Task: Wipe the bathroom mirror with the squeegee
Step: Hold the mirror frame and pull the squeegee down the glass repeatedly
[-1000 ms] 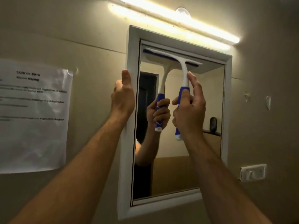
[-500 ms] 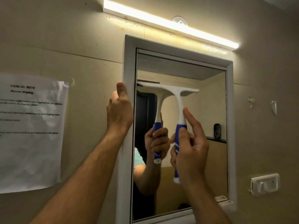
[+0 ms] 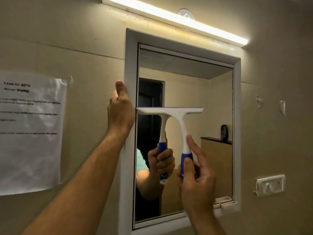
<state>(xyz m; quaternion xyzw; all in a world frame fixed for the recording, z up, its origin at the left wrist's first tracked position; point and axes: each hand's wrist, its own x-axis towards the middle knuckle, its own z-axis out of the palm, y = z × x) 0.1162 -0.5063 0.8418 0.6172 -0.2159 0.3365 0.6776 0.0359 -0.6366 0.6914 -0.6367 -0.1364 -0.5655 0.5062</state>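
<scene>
Beige bathroom wall, white-framed mirror (image 3: 179, 48) at centre, left hand (image 3: 120, 110) gripping its left frame edge, fingers hidden, right hand (image 3: 196, 177) holding squeegee (image 3: 171, 112) handle, blade on glass, taped notice (image 3: 30, 133) partly illegible at left.

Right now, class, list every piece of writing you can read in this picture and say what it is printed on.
"TASK ID: 3070" (last digit uncertain): top line of the paper sheet taped to the wall left of the mirror.
"Mirror Wiping": second line of that sheet, slightly blurred.
Smaller lines below: too blurred to read in full; "fingerprints" seems to recur.
Squeegee, wall switch: no legible text.
</scene>
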